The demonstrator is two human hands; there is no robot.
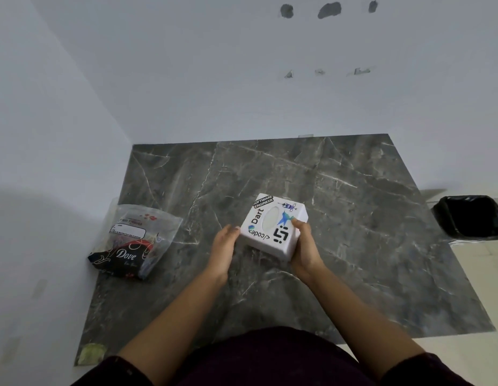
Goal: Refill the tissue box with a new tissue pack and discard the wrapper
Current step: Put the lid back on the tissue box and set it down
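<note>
A white square tissue box (270,227) covered in stickers sits near the middle of the dark marble tabletop (353,246), its oval slot facing up. My right hand (305,246) grips the box's near right corner, thumb on top. My left hand (224,246) lies against the box's left side, fingers together and touching it. The tissue pack (132,243), in a clear and dark plastic wrapper with "Dove" printed on it, lies at the table's left edge, apart from both hands.
A bin lined with a black bag (473,217) stands on the floor beyond the table's right edge. White walls close in behind and to the left. A small greenish scrap (91,353) sits at the near left corner.
</note>
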